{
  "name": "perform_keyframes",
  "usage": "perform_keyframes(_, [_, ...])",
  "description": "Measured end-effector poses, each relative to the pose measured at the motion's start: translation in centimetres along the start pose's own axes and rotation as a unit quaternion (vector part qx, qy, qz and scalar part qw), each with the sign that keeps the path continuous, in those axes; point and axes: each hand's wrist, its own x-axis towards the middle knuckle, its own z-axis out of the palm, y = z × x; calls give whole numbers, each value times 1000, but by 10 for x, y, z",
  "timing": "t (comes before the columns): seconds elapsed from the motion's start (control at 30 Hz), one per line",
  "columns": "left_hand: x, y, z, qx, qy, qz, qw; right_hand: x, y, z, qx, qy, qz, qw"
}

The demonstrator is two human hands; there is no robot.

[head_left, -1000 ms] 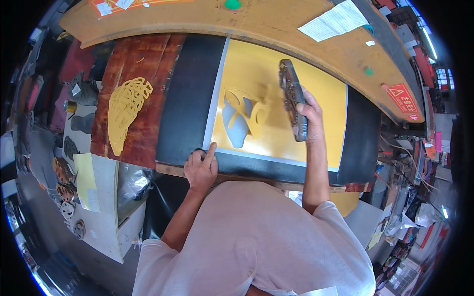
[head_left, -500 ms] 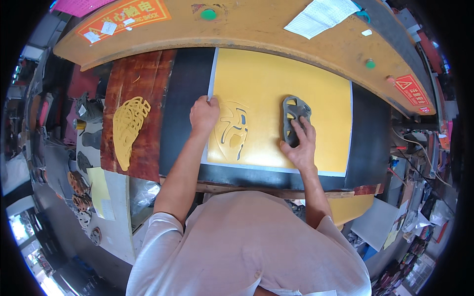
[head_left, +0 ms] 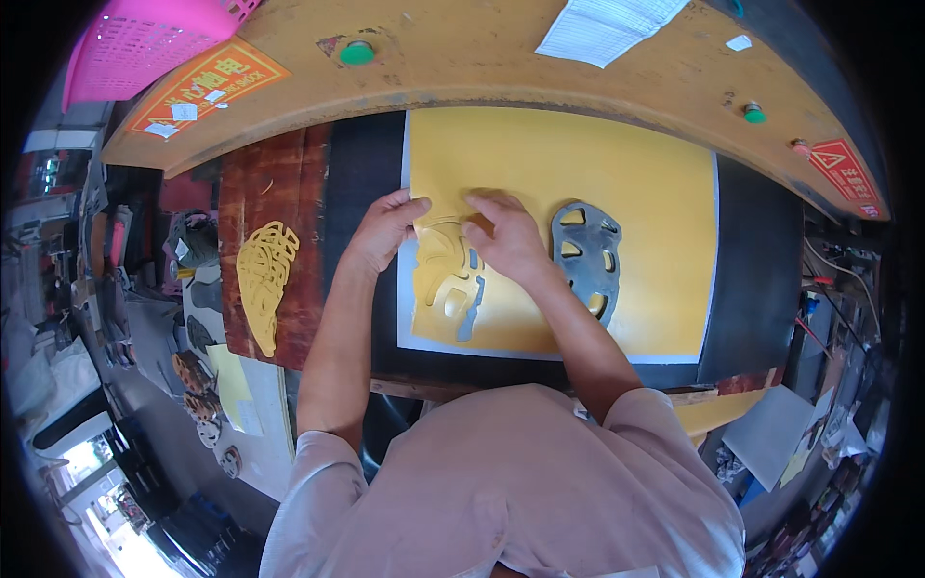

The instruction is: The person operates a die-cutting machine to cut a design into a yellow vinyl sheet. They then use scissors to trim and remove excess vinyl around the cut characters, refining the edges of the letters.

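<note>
On a pale-backed yellow sheet [head_left: 636, 173] lies a yellow cut-out piece [head_left: 436, 272] with curved slots, near the sheet's left edge. Grey shows through gaps along its right side. My left hand [head_left: 385, 229] pinches at the piece's upper left edge, thumb against fingers. Over its upper right part is my right hand [head_left: 508, 236], fingers stretched leftward and thumb apart, with nothing visibly gripped. A dark grey cutting die [head_left: 570, 252], long and rounded with several openings, rests on the sheet right of that hand, partly behind my right forearm.
Openwork yellow cut pieces [head_left: 265, 279] lie on a reddish-brown board [head_left: 301, 173] at left. A black mat [head_left: 756, 279] lies under the sheet. An orange-brown machine beam [head_left: 578, 91] with green buttons crosses the far side. A pink basket [head_left: 149, 48] sits at upper left.
My right hand has left the cutting die and moved left to the cut-out piece. The die stays on the sheet. The gaps around the piece look different, and the whole view has shifted slightly.
</note>
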Motion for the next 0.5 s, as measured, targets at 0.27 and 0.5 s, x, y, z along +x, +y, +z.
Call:
perform_keyframes(0.27, [10, -11, 1, -91, -40, -3, 995, -14, 14, 21, -194, 76, -143, 968])
perform_keyframes(0.5, [-26, -11, -2, 407, 282, 99, 863, -55, 10, -47, -26, 184, -65, 980])
